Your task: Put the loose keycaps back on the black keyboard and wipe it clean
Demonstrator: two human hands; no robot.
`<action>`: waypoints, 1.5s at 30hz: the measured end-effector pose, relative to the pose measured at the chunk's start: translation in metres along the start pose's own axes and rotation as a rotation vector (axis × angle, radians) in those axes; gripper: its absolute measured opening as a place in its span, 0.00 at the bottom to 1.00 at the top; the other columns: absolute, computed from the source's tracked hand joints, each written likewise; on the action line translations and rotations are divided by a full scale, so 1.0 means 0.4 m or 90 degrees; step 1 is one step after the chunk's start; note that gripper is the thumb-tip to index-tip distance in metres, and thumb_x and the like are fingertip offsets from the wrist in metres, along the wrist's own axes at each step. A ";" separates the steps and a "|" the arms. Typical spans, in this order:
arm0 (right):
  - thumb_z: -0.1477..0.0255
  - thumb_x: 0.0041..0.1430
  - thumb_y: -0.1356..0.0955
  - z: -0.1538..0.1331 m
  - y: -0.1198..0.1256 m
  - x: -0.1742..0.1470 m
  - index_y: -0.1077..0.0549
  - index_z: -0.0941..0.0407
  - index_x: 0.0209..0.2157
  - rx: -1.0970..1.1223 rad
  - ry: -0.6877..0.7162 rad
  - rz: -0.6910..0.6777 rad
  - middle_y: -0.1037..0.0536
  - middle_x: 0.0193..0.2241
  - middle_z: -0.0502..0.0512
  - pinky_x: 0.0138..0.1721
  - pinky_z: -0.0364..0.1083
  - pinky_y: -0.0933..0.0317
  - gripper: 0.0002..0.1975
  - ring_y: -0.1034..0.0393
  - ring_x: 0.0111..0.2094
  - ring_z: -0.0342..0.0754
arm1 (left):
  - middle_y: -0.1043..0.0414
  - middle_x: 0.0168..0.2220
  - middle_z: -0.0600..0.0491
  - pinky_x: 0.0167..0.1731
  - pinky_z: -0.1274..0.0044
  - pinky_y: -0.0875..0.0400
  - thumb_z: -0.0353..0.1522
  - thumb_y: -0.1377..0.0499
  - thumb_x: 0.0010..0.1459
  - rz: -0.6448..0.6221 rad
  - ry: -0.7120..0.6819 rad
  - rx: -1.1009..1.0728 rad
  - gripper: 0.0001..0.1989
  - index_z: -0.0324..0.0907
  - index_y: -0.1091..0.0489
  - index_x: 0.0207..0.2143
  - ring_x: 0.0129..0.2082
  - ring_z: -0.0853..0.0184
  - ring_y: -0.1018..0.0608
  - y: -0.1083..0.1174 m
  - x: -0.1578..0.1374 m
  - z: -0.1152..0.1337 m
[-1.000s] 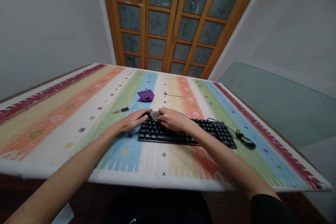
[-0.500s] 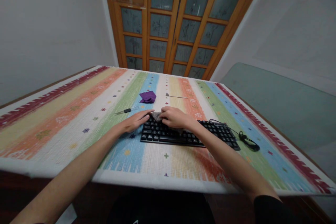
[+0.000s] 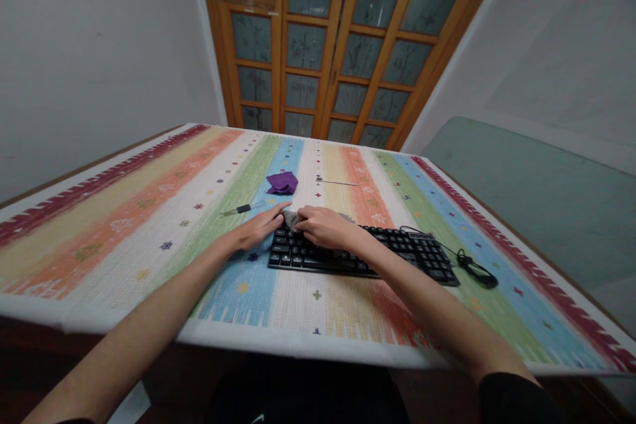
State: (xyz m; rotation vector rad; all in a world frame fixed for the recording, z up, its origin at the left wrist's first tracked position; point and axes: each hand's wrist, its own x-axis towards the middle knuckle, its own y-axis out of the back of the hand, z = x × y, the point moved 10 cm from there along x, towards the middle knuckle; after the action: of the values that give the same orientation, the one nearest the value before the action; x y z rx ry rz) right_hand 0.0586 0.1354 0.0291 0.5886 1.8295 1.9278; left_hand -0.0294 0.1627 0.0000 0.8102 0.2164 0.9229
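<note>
A black keyboard [image 3: 318,261] lies on the striped tablecloth in front of me, its middle partly covered by my right hand and forearm. My right hand [image 3: 325,226] presses a grey cloth [image 3: 290,219] onto the upper left keys, its fingers bent over it. A bit of the cloth also shows behind the knuckles. At the keyboard's left end, my left hand [image 3: 257,228] holds the upper corner, with its fingertips close to the cloth. Its finger undersides are hidden.
Beyond the hands lie a crumpled purple cloth [image 3: 282,183] and a thin rod-like tool [image 3: 338,182]. A small brush-like tool with a black grip [image 3: 243,209] is left of the keyboard. The coiled black cable [image 3: 476,271] rests at the right. The table's front edge [image 3: 318,349] runs nearby.
My right hand has shifted slightly left with the grey cloth along the upper left keys. The left hand stays at the keyboard's left end. The whole view has shifted a little.
</note>
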 end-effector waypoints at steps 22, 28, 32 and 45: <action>0.76 0.66 0.35 -0.018 0.012 0.037 0.19 0.58 0.42 0.029 -0.022 0.001 0.24 0.43 0.61 0.43 0.47 0.38 0.12 0.30 0.43 0.51 | 0.31 0.60 0.45 0.65 0.58 0.41 0.53 0.64 0.68 0.049 -0.011 -0.025 0.37 0.41 0.43 0.67 0.61 0.51 0.29 0.020 0.006 -0.002; 0.77 0.66 0.37 -0.022 0.026 0.040 0.19 0.60 0.41 0.012 -0.017 -0.019 0.23 0.45 0.63 0.45 0.49 0.37 0.13 0.29 0.44 0.53 | 0.31 0.61 0.46 0.65 0.58 0.40 0.51 0.63 0.69 0.051 -0.013 -0.030 0.35 0.42 0.44 0.68 0.60 0.52 0.29 0.022 0.002 0.010; 0.76 0.65 0.36 -0.014 0.034 0.048 0.20 0.61 0.42 0.022 -0.051 -0.044 0.22 0.44 0.63 0.44 0.47 0.37 0.13 0.28 0.43 0.52 | 0.29 0.59 0.45 0.63 0.57 0.37 0.50 0.64 0.69 0.053 -0.018 -0.060 0.35 0.41 0.48 0.70 0.56 0.53 0.26 0.024 0.004 -0.001; 0.78 0.65 0.35 -0.046 0.019 0.075 0.20 0.61 0.42 0.049 -0.033 0.032 0.25 0.50 0.64 0.46 0.47 0.35 0.11 0.30 0.49 0.52 | 0.31 0.61 0.43 0.68 0.59 0.47 0.60 0.63 0.65 0.087 -0.017 -0.100 0.44 0.38 0.47 0.70 0.64 0.50 0.34 0.028 0.015 -0.039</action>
State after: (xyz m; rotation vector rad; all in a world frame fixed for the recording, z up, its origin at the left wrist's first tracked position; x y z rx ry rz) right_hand 0.0234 0.1367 0.0365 0.7092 1.8804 1.8617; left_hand -0.0407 0.1794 -0.0019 0.6981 0.0648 1.0426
